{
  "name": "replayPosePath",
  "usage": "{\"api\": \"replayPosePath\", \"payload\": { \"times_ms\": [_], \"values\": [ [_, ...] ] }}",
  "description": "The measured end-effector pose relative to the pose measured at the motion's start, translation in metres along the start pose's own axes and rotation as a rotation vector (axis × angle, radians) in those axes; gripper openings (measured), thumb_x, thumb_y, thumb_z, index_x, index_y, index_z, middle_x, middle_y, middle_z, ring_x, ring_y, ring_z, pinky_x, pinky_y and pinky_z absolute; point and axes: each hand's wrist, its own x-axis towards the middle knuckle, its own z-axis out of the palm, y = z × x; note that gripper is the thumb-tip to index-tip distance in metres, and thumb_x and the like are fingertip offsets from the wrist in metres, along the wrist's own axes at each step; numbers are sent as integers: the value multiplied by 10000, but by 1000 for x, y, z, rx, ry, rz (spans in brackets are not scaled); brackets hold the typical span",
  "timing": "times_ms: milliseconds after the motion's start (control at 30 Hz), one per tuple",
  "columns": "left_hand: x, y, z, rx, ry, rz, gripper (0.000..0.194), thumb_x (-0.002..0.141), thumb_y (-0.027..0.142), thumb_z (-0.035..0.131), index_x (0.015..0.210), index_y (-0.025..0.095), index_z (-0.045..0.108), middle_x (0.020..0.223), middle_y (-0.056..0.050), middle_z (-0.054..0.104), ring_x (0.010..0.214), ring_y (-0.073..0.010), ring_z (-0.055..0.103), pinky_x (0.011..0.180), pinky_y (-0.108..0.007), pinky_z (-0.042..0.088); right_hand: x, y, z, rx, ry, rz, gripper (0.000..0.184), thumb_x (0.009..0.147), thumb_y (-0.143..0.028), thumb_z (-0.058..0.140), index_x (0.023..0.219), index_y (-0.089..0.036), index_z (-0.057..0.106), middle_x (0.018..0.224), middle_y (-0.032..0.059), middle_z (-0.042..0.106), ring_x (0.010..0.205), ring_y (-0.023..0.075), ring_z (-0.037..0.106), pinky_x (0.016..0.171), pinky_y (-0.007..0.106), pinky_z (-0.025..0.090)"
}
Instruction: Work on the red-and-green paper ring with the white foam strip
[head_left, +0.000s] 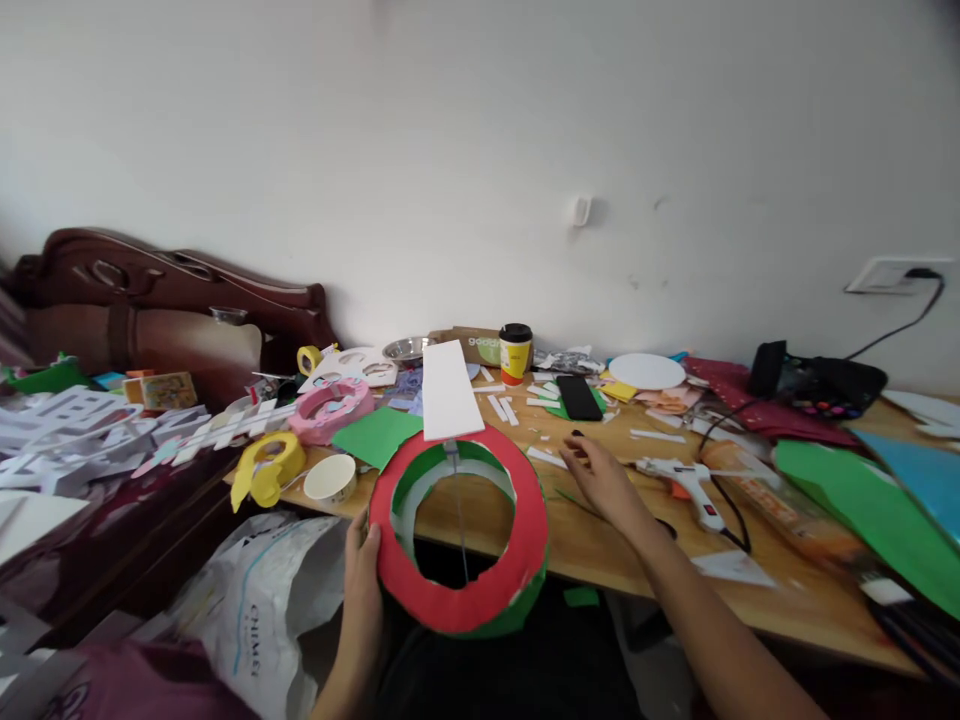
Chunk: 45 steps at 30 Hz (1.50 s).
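My left hand (364, 590) grips the left rim of a red and green paper ring (459, 590) held upright at the table's near edge. A long white strip (448, 390) rises from the ring's top. My right hand (600, 478) rests on the wooden table (750, 590) to the ring's right, fingers stretched toward small white paper bits (546, 456). A white glue gun (686, 482) lies just right of that hand.
A yellow tape dispenser (268, 466), a white tape roll (331, 478), a pink ring (330, 408), a coffee cup (515, 353), a black phone (579, 397) and green and blue sheets (862, 500) crowd the table. A bed with white cutouts (90, 430) lies left; a plastic bag (259, 600) below.
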Motion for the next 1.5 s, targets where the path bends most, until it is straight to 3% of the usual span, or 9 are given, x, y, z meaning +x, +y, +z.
{"api": "replayPosePath", "payload": {
  "times_ms": [233, 400, 600, 833, 1000, 1133, 1200, 1333, 1500],
  "values": [
    [10, 14, 7, 48, -67, 17, 541, 856, 517, 679, 1332, 301, 537, 1485, -66, 548, 1412, -325, 476, 1200, -497, 361, -67, 0, -13, -73, -22, 21, 324, 943, -350, 452, 1030, -173, 710, 1070, 162, 756, 965, 292, 719, 885, 429, 541],
    [23, 24, 6, 69, -149, 167, 571, 836, 494, 718, 1340, 301, 530, 1523, -72, 513, 1456, -311, 424, 1214, -481, 335, -97, -17, -18, -87, -239, -27, 356, 1005, -336, 396, 1014, -228, 734, 887, 70, 780, 835, 257, 739, 776, 367, 548],
    [41, 33, 2, 150, -343, 186, 600, 825, 487, 728, 1352, 274, 538, 1414, -97, 604, 1338, -317, 542, 1145, -473, 409, -37, -19, -26, -676, -178, 70, 379, 1030, -225, 399, 1277, -112, 663, 1285, 206, 679, 1236, 328, 601, 1035, 421, 447],
    [73, 78, 3, 326, -168, 345, 485, 814, 548, 687, 1180, 235, 632, 1154, -90, 665, 1137, -297, 623, 1011, -446, 462, 33, -2, -11, -738, -330, 227, 405, 962, -74, 435, 1315, -60, 632, 1145, 264, 725, 1101, 352, 694, 909, 451, 511],
    [121, 128, 59, 302, -446, 109, 401, 843, 457, 682, 1179, 242, 637, 1162, -93, 717, 1082, -240, 670, 926, -352, 487, 32, 1, -10, -713, -321, 253, 374, 920, -49, 460, 1226, -4, 670, 1114, 308, 714, 1095, 387, 696, 901, 471, 516],
    [181, 121, 120, 351, -490, -162, 299, 869, 371, 688, 1059, 145, 637, 1019, -156, 731, 788, -237, 717, 778, -396, 550, 35, -15, -18, -664, -233, 195, 489, 925, -34, 402, 1378, 110, 519, 1224, 406, 617, 1199, 425, 632, 963, 512, 483],
    [204, 109, 145, 392, -477, -265, 272, 902, 376, 684, 1002, 126, 640, 959, -142, 719, 743, -215, 696, 733, -387, 562, 43, -31, -25, -586, -252, 114, 541, 983, -118, 393, 1506, 15, 427, 1264, 323, 641, 1139, 345, 669, 949, 445, 512],
    [228, 94, 181, 387, -538, -365, 270, 978, 383, 630, 1082, 135, 657, 1008, -64, 695, 824, -170, 678, 736, -346, 588, 65, -82, -43, 137, -408, -11, 549, 1013, -422, 466, 1545, -287, 438, 1189, 84, 710, 897, 205, 686, 681, 301, 577],
    [226, 114, 203, 285, -534, -271, 226, 979, 330, 638, 1101, 140, 650, 1035, -58, 684, 834, -161, 670, 729, -328, 591, 83, -148, -69, 755, -596, -40, 617, 798, -291, 734, 1399, -264, 596, 973, 21, 691, 693, 130, 583, 562, 230, 502]
  ]
}}
